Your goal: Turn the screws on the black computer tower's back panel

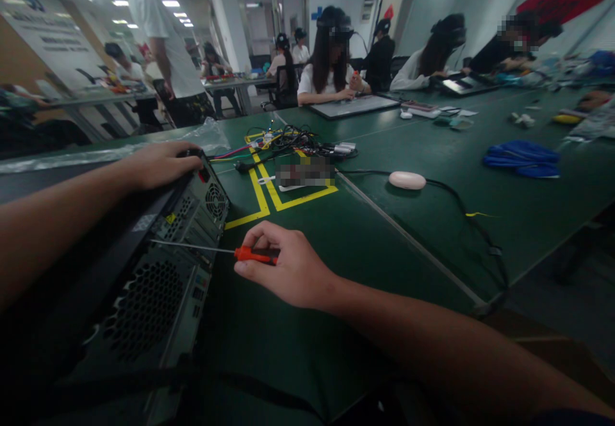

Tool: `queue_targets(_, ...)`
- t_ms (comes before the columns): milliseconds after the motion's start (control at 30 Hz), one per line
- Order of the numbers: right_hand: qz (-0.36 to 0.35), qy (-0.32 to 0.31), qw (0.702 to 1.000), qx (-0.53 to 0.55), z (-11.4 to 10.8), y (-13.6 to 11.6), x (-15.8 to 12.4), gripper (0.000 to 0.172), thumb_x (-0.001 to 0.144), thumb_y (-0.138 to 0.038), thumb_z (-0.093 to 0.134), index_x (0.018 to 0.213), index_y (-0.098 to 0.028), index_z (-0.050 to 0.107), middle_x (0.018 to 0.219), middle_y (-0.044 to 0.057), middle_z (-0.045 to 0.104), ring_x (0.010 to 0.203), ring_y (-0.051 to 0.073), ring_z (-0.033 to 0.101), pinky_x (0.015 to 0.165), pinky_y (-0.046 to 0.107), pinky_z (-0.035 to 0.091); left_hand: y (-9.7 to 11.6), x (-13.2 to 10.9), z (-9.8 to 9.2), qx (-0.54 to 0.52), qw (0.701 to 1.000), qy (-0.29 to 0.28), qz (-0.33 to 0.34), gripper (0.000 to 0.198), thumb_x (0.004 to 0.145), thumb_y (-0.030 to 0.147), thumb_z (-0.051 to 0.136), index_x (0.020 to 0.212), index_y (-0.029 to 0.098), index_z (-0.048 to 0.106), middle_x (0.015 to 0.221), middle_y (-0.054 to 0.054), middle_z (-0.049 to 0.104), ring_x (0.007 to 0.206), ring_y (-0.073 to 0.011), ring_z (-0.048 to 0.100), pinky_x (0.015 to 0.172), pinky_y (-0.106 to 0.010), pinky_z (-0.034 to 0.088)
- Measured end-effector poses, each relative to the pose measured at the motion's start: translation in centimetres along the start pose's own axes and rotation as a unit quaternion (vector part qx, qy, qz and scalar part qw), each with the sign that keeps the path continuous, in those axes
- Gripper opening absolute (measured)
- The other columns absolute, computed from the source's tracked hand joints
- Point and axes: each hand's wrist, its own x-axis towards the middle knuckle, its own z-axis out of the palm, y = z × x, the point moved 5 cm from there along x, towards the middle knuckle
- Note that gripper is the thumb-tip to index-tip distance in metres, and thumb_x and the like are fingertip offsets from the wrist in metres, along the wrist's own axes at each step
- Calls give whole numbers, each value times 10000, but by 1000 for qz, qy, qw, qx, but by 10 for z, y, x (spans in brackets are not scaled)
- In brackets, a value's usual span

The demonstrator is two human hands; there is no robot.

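A black desktop computer case (158,285) lies on its side on the green table (384,259), its rear panel with fan grille and ports facing me. My left hand (161,164) rests on the case's top far corner, fingers curled over the edge. My right hand (288,262) grips a screwdriver (240,253) by its red and black handle. Its thin metal shaft points left and its tip touches the rear panel of the case.
A tangle of cables (293,141) lies past yellow tape lines (269,192). A white oval device (407,180) with a black cord and blue cloth (521,159) sit to the right. Several seated people work at the far side; one person stands at the back left.
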Motion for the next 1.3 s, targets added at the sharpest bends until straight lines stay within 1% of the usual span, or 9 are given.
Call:
queue_targets(433,4,7,1000,4,1,1,0,229,855,-359,732,968,-189,628,844,-13,649,738,128,592,703,278,464,-3,1,1,0,1000,0,5,785,807,577,320,1379,93,556,1399,-159,591,1287,-340,545,1139,-446,371)
queue_targets(667,18,22,1000,0,1,1,-1,225,845,-357,742,962,-181,662,883,-3,673,747,125,593,702,268,464,0,-1,0,12,1000,4,1,770,816,567,306,1380,111,563,1400,-134,600,1274,-328,554,1131,-460,385)
queue_targets(833,12,31,999,-15,0,1,0,226,870,-380,722,960,-173,712,889,13,702,789,141,617,725,277,466,-1,-1,0,6,1000,-2,-5,795,807,588,312,1398,109,545,1412,-147,586,1280,-336,553,1128,-463,388)
queue_targets(933,3,23,1000,-9,1,2,1,219,917,-373,675,939,-164,737,867,20,707,778,136,618,705,269,452,-1,0,0,6,1000,-1,-3,798,801,583,313,1394,104,548,1425,-148,577,1297,-332,542,1141,-452,374)
queue_targets(1000,-2,14,1000,-9,2,2,1,252,952,-383,629,923,-160,743,834,21,697,752,131,608,680,267,438,-2,1,0,5,1000,-1,2,792,800,577,314,1387,103,553,1415,-145,585,1293,-328,545,1144,-445,369)
queue_targets(1067,1,8,1000,-5,3,2,0,257,955,-397,620,942,-164,727,823,16,683,739,129,598,669,268,434,-2,1,1,5,1000,1,6,787,801,579,313,1378,103,559,1399,-144,597,1285,-325,551,1143,-442,370)
queue_targets(1133,12,14,1000,0,2,2,-1,257,897,-409,691,1017,-182,675,816,-3,655,727,129,591,661,266,437,-2,2,1,4,1000,3,10,782,802,580,317,1371,104,564,1388,-144,605,1281,-325,553,1143,-443,371)
queue_targets(1233,21,24,999,6,1,2,-2,393,798,-379,785,1086,-221,571,780,-47,595,693,126,581,642,260,433,0,0,1,1,1000,1,11,778,795,573,322,1360,101,575,1382,-144,611,1276,-325,557,1135,-445,382)
queue_targets(1300,5,13,1000,16,1,2,-2,325,814,-336,762,1035,-224,552,773,-53,581,683,119,572,646,260,435,0,-1,0,0,1000,0,1,781,789,570,321,1361,103,576,1388,-143,606,1269,-331,560,1125,-458,393)
